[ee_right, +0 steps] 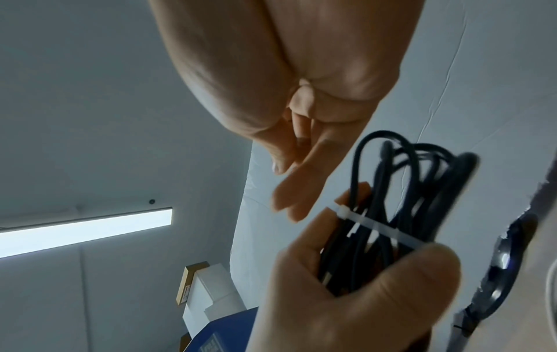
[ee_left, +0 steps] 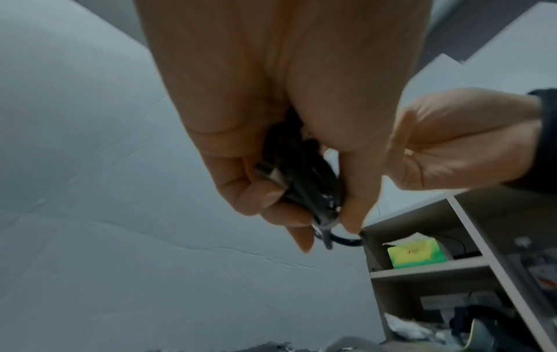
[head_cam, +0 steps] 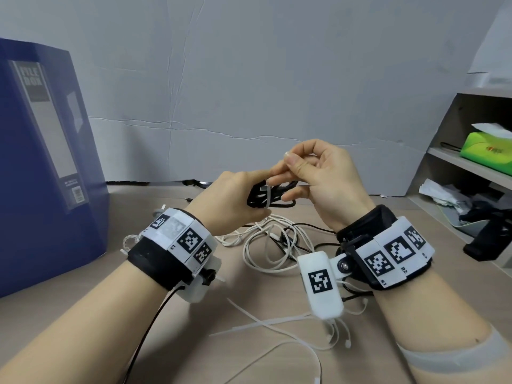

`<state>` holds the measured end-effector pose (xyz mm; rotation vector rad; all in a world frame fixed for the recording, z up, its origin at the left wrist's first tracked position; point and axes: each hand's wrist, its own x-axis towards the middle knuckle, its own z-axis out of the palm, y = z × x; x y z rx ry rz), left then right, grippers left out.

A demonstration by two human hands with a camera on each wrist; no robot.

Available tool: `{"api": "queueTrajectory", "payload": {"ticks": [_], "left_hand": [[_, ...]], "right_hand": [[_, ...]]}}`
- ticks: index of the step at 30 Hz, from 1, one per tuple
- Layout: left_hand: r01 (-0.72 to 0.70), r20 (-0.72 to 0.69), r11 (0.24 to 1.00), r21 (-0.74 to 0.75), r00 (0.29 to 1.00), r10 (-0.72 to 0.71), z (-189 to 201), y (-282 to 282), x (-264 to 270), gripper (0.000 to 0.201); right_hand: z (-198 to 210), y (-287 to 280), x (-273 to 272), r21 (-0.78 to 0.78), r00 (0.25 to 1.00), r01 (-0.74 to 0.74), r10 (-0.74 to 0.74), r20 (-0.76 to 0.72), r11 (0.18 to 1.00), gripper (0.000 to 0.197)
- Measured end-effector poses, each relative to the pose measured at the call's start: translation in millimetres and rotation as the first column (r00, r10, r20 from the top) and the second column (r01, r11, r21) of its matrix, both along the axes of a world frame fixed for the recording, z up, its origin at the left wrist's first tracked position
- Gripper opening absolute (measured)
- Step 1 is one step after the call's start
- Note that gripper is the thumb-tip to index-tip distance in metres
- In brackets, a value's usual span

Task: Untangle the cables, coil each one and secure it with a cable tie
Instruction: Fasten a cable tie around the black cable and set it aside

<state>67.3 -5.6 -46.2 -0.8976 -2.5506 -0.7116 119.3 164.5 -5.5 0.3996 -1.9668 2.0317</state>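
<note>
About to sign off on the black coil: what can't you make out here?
- Cable tie tail: right hand covers it in the head view, so whether it is pinched is unclear.
- Black cable coil plugs: blurred in the left wrist view, behind the left hand.
- White cables: partly behind the wrist cameras.

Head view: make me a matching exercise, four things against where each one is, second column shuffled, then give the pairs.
Things:
1. black cable coil
2. white cables
3. loose cable ties
4. green tissue box

Places:
A. on the shelf at the right
B. in a tangle on the desk, under the hands
C. gripped in the left hand, with a white tie around it
D. scattered on the desk nearest the person, between the forearms

Pairs: 1-C, 2-B, 3-D, 4-A
</note>
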Motion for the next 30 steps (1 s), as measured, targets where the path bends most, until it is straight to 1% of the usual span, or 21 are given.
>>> {"api": "queueTrajectory", "payload": {"ticks": [3,6,8,9,11,14,17,19,21,24,26,28,29,30], "left_hand": [[-0.058,0.003,0.996,0.068,0.998,0.058,0.2,0.2,-2.2,0.037],[-0.128,0.069,0.977,0.171,0.991,0.118,1.3,1.1,-3.0,0.019],[-0.148,0.101,0.968,0.201,0.986,0.130,3.9,0.0,-1.1,0.004],[-0.147,0.112,0.966,0.213,0.986,0.125,4.9,-1.9,-0.6,0.002],[-0.134,0.156,0.962,0.239,0.983,0.098,7.6,-6.7,-0.8,0.005],[-0.131,0.259,0.947,0.295,0.964,0.052,10.7,-15.0,-5.1,0.005],[-0.137,0.336,0.930,0.342,0.942,0.015,9.8,-20.2,-10.5,0.012],[-0.143,0.322,0.933,0.330,0.946,0.031,8.0,-22.1,-12.6,0.012],[-0.143,0.287,0.941,0.306,0.957,0.052,6.8,-21.2,-12.1,0.007],[-0.127,0.205,0.947,0.294,0.976,0.068,7.8,-16.4,-9.6,0.005],[-0.115,0.144,0.956,0.269,0.987,0.078,10.3,-13.6,-7.3,0.006],[-0.089,0.114,0.964,0.249,0.992,0.062,13.0,-11.8,-4.4,0.003],[-0.065,0.111,0.967,0.248,0.993,0.038,14.2,-11.0,-2.7,0.004],[-0.042,0.115,0.968,0.247,0.993,0.014,15.1,-9.8,-1.0,0.009]], "right_hand": [[-2.9,-5.4,2.9,0.015,1.000,-0.031,0.031,-0.007,0.999,0.009],[-6.4,-13.0,5.4,0.039,0.998,-0.060,0.060,0.003,0.997,0.008],[-6.8,-15.0,5.8,0.047,0.998,-0.056,0.056,0.005,0.997,0.008],[-7.0,-15.3,5.8,0.050,0.999,-0.053,0.053,0.005,0.997,0.008],[-7.5,-15.5,6.5,0.064,0.999,-0.051,0.051,0.005,0.997,0.008],[-8.6,-17.9,7.5,0.108,0.999,-0.047,0.046,0.011,0.993,0.006],[-9.6,-18.8,5.5,0.121,0.999,-0.031,0.029,0.020,0.992,0.003],[-11.1,-18.5,3.4,0.129,0.999,-0.014,0.010,0.035,0.991,0.004],[-13.0,-18.1,1.8,0.156,0.998,0.002,-0.012,0.063,0.988,0.004],[-17.2,-16.9,-1.4,0.247,0.993,0.029,-0.056,0.103,0.969,0.007],[-21.7,-15.3,-5.6,0.350,0.989,0.067,-0.107,0.097,0.934,0.019],[-25.2,-13.9,-9.4,0.445,0.984,0.117,-0.164,0.069,0.888,0.034],[-26.0,-13.1,-10.8,0.473,0.980,0.146,-0.194,0.053,0.869,0.035],[-26.7,-11.8,-12.4,0.489,0.976,0.170,-0.216,0.039,0.856,0.032]]}}
